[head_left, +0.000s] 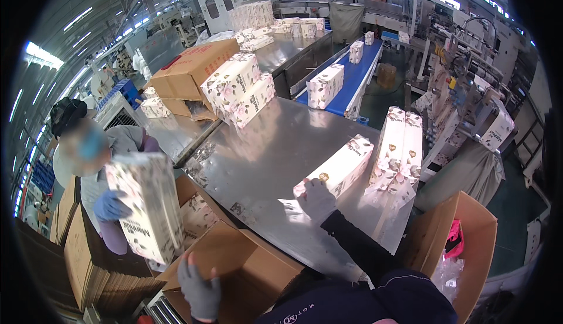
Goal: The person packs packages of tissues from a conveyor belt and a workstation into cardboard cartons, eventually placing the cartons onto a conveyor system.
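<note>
My right hand (318,201), in a grey glove, grips the near end of a long white flower-printed pack (343,165) lying on the metal table (252,165). To its right, two similar packs (399,148) stand side by side in clear film. My left hand (199,289), also gloved in grey, holds nothing. Its fingers are spread beside the left wall of an open cardboard box (252,259) below the table's front edge. Another flower-printed bundle (146,206) hangs just beyond that hand, held by a co-worker's blue-gloved hand (111,205).
Several packs (237,89) are piled by a brown carton (193,68) at the table's far left. Others ride a blue conveyor belt (352,74) at the back. An open carton (469,253) with plastic film stands at my right. Flattened cardboard (88,265) is stacked at left.
</note>
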The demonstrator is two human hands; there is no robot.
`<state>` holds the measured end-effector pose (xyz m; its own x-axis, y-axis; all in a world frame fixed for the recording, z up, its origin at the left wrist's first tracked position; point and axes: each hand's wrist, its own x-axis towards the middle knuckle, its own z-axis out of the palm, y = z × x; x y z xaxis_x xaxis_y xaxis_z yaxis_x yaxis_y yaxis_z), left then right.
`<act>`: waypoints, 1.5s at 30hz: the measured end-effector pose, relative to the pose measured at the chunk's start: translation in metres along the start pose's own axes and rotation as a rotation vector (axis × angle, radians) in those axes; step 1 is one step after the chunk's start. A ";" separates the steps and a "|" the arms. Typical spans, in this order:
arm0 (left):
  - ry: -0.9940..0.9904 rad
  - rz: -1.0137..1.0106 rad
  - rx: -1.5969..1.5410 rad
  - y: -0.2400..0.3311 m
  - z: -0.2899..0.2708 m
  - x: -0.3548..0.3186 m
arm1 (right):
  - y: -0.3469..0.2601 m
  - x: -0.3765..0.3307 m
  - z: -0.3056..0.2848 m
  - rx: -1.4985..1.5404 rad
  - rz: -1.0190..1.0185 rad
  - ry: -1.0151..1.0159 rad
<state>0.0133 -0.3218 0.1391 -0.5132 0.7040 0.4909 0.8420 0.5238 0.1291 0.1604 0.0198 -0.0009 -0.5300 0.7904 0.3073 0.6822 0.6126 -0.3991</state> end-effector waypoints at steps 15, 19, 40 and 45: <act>-0.399 0.539 -0.168 0.160 0.266 0.114 | 0.140 0.100 -0.014 -0.384 0.372 0.107; -0.523 0.611 -0.069 0.183 0.265 0.145 | 0.094 0.092 -0.005 -0.454 0.260 0.088; -0.406 0.619 -0.197 0.150 0.263 0.145 | -0.051 0.288 0.110 -0.335 -0.401 -0.447; -0.556 0.446 0.060 0.136 0.257 0.143 | 0.022 0.230 0.056 -0.217 -0.318 -0.521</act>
<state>0.0118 -0.0270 0.0053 -0.1447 0.9891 -0.0276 0.9890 0.1436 -0.0367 0.0254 0.2149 0.0130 -0.8607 0.4993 -0.0992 0.5090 0.8463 -0.1572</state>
